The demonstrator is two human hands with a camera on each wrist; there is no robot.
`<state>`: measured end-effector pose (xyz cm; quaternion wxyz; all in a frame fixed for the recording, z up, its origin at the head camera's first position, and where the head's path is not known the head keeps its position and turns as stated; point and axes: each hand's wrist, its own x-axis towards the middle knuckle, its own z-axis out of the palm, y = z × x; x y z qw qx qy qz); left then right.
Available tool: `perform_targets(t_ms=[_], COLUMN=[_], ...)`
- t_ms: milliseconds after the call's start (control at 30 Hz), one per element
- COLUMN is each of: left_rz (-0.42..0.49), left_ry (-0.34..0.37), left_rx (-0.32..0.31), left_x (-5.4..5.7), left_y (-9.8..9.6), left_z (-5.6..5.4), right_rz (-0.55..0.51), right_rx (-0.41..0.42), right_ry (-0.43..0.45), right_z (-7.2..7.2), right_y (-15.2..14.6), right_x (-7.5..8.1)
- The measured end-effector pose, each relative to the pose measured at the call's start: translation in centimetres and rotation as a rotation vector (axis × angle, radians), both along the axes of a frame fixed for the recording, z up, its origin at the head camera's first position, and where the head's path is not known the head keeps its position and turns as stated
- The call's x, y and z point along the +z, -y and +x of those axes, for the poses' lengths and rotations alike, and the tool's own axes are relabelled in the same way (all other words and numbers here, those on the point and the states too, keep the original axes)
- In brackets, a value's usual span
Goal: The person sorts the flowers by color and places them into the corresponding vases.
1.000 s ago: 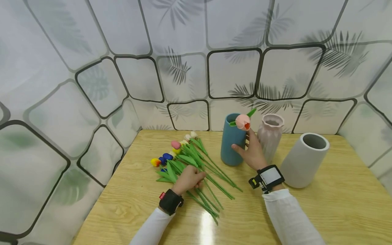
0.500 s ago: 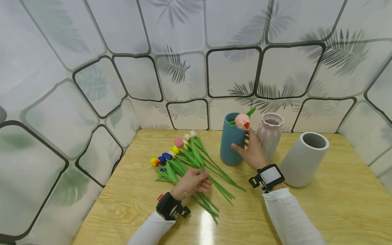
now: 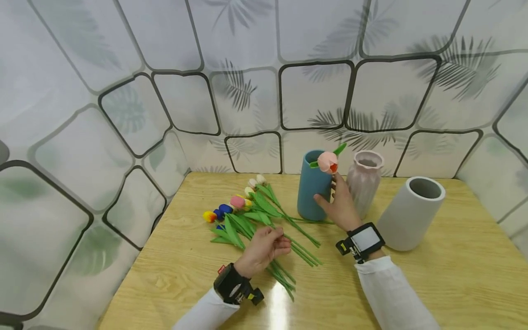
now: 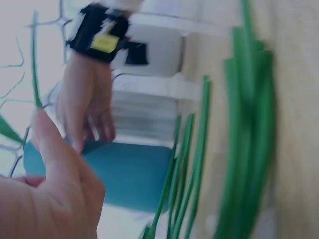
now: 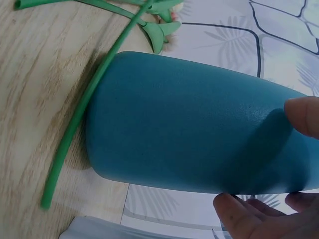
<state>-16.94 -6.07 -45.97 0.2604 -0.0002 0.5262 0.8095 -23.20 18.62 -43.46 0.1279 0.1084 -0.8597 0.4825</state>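
Note:
My left hand [image 3: 264,250] pinches the thin green stem [image 4: 35,64] of a tulip between thumb and fingertips, above the other flowers. A pink bloom [image 3: 238,201] on the pile's side appears to belong to it. Around the side of an upright blue vase [image 3: 311,192], my right hand [image 3: 341,206] holds with thumb and fingers. A light pink tulip [image 3: 327,162] stands in that vase, its head over the rim. In the right wrist view, a green stem [image 5: 79,112] crosses the vase's base.
Several artificial tulips lie on the wooden table [image 3: 165,275], with blue blooms [image 3: 225,209], a yellow-red bloom [image 3: 209,216] and white blooms [image 3: 261,179]. Right of the blue vase stand a pale pink vase [image 3: 365,183] and a grey-white vase [image 3: 412,215]. A patterned curtain hangs behind.
My left hand has lifted from the stems and shifted slightly right. The pink bloom has moved, and a stem now points toward the blue vase's base. My right hand stays on the vase.

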Motion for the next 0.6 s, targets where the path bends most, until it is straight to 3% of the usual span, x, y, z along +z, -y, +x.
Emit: perform_targets(t_ms=[167,267,367,467,533,600], left_rz=[-0.110,-0.226,-0.303,-0.330,-0.359,-0.401], left_ry=[-0.106,-0.211,-0.253,-0.249,-0.253,-0.280], left_rx=[0.104,0.148,0.118,0.066,0.037,0.029], left_x=[0.7,0.6,0.2,-0.3,-0.5,-0.8], left_y=[0.5,0.9,0.9,0.8,0.8,0.9], left_z=[-0.3,-0.2,-0.1,0.0,0.0,0.1], right_rz=[0.000,-0.049,-0.076,-0.044,-0.013,0.001], right_rx=[-0.028,-0.074,-0.114,-0.122,-0.116,-0.105], right_ry=[0.026,-0.036,-0.187,-0.348,-0.408,-0.415], right_z=[0.6,0.9,0.9,0.8,0.8,0.8], right_y=[0.0,0.2,0.5,0.7,0.8,0.9], right_x=[0.1,0.3,0.4,0.7,0.9,1.0])
